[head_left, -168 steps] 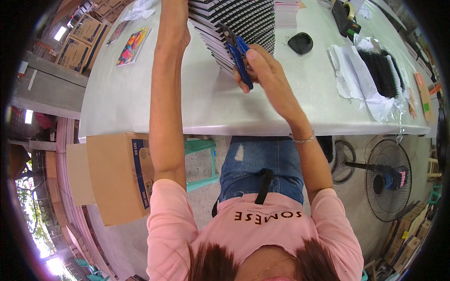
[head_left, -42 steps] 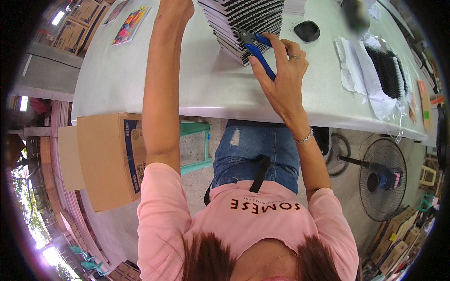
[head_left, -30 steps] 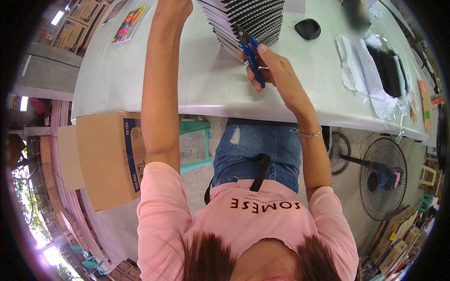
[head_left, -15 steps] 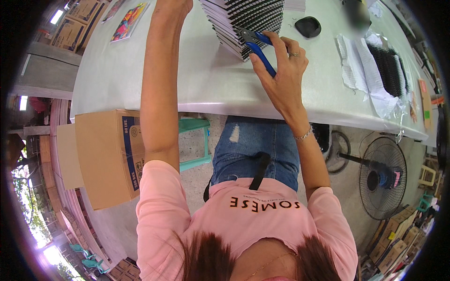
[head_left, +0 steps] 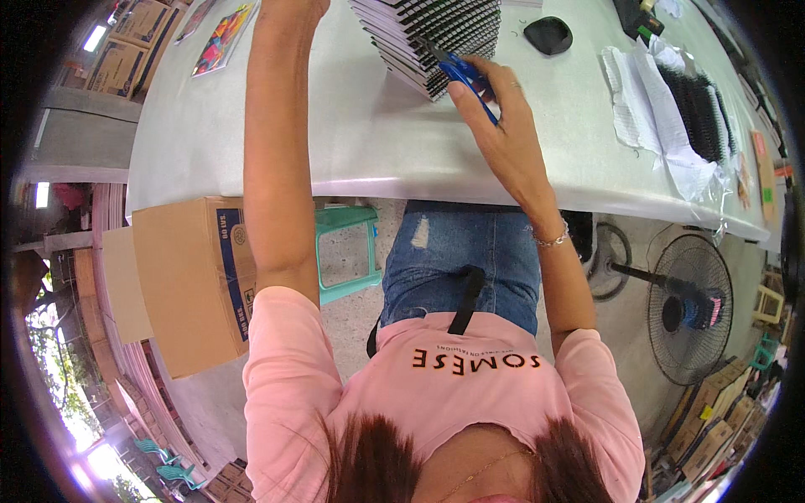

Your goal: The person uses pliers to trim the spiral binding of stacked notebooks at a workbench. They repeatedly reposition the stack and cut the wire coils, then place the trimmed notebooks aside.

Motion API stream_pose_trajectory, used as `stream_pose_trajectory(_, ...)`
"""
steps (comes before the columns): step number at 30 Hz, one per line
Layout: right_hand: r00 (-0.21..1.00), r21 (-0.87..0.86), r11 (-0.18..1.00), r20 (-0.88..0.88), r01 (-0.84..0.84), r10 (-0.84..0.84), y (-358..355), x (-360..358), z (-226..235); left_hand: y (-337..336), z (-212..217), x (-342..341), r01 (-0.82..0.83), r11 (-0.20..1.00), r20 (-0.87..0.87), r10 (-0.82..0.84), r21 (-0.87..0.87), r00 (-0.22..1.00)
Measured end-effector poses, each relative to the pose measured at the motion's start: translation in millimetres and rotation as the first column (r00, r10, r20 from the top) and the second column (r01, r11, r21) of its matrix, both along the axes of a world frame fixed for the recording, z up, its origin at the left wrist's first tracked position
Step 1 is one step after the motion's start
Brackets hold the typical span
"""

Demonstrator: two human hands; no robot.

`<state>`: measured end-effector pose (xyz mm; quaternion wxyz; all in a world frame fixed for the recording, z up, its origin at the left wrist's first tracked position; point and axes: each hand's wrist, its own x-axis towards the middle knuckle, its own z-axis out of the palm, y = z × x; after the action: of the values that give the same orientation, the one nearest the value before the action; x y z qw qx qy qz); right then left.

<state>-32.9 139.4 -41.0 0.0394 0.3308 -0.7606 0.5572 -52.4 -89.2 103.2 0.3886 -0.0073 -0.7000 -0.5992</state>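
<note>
A tall stack of notebooks point(head_left: 384, 46) with black coil bindings stands on the white-covered table point(head_left: 352, 142), at the top of the view. My right hand point(head_left: 513, 126) is closed around blue-handled wire cutters point(head_left: 478, 92). Their dark jaws reach the bindings near the stack's right-hand corner; whether they grip a wire is too small to tell. My left arm stretches forward to the left of the stack. Only the base of my left hand point(head_left: 295, 7) shows at the upper edge, and its fingers are out of view.
A black rounded dish-like object point(head_left: 548, 36) lies right of the stack. Farther right are white paper and plastic with black coils point(head_left: 692, 113). A colourful printed booklet point(head_left: 222, 42) lies at the left. Below the table stand a cardboard box point(head_left: 180, 285), a green stool point(head_left: 348, 251) and a fan point(head_left: 689, 310).
The cutters' handles have come closer together as my right hand squeezes them. The jaws remain at the bindings. The whole view has shifted slightly.
</note>
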Motion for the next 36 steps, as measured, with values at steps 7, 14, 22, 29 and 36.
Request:
stream_pose_trajectory(7, 0.902, 0.052, 0.974, -0.389, 0.222, -0.185, -1.3, 1.2, -14.7, -5.9, -4.6, -2.3, 0.041, 0.999, -0.064, -0.041, -0.011, 0.997)
stream_pose_trajectory(14, 0.85, 0.097, 0.95, -0.48, 0.297, -0.217, -5.8, 0.6, -19.7, 4.3, -4.8, 0.8, 0.002, 1.0, -0.059, -0.003, -0.014, 0.998)
stream_pose_trajectory(22, 0.947, -0.023, 0.984, 0.27, -0.177, 0.176, 2.3, -7.6, -2.8, -6.1, -2.4, -8.5, 0.04, 0.999, -0.009, -0.04, 0.022, 0.999)
stream_pose_trajectory(29, 0.991, -0.028, 0.997, -0.108, 0.078, -0.08, 2.2, 0.9, -10.4, -81.5, -6.2, -31.0, 0.484, 0.738, -0.016, -0.541, 0.47, 0.841)
stream_pose_trajectory(36, 0.901, 0.052, 0.976, -0.396, 0.213, -0.176, 4.0, 3.4, -21.2, -85.3, -2.9, -31.8, 0.5, 0.741, 0.012, -0.565, 0.449, 0.825)
